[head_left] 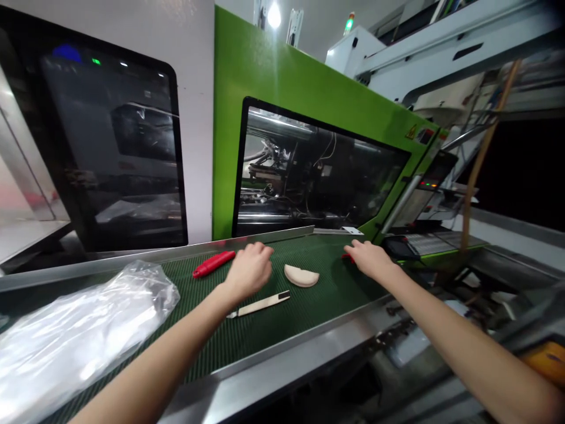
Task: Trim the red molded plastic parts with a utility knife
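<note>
My left hand (251, 268) is over the green ribbed conveyor belt (265, 335), its fingers curled downward and closed. Whatever they may hold is hidden. Close against its left side lies a red, handle-shaped piece (212, 264). Farther right, my right hand (367, 258) pinches a small red piece (348, 257), mostly covered by the fingers. Between the hands rests a cream half-moon-shaped piece (302, 277). In front of it is a slim knife-like tool (261, 304) with a pale handle, a black end and a metal tip.
A clear plastic bag (101, 324) covers the belt's left part. Metal rails (282, 353) edge the belt. Behind stands a green and white machine (265, 65) with a dark window (326, 171). A control panel (435, 176) is at the right.
</note>
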Demonstrator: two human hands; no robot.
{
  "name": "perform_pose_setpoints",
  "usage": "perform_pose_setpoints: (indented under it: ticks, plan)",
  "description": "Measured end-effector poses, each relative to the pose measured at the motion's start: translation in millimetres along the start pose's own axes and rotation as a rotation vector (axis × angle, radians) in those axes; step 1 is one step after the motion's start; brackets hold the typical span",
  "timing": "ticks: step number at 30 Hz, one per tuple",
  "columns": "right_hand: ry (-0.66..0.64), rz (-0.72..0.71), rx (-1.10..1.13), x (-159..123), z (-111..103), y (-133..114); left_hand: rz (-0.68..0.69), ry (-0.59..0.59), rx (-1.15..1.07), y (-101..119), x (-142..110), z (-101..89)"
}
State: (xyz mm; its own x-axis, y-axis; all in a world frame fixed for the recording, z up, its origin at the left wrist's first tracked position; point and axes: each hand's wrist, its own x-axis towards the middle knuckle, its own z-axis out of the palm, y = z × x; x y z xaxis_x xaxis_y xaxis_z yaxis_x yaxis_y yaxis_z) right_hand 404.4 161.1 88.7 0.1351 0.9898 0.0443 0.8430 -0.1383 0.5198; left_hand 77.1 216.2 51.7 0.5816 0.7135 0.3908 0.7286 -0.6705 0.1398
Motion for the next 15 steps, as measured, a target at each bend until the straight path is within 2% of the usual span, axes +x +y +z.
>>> perform_pose_setpoints:
  ticks: [3, 6, 9, 15]
  plan:
    - [0.02, 0.058, 0.005, -3.7, 6.3, 4.3, 0.191, -0.108, -0.062, 45.9, 21.9, 15.4]
    - [0.041, 0.106, 0.044, -5.4, 11.9, 8.2, 0.274, -0.223, -0.062, 71.6, 33.7, 25.7]
    - [0.111, 0.173, 0.113, -13.0, 16.0, 13.3, 0.283, -0.303, -0.017, 71.6, 40.2, 26.3]
    - [0.426, 0.331, 0.389, -59.0, 31.2, 9.2, 0.179, -0.27, 0.037, 45.8, 67.9, 27.2]
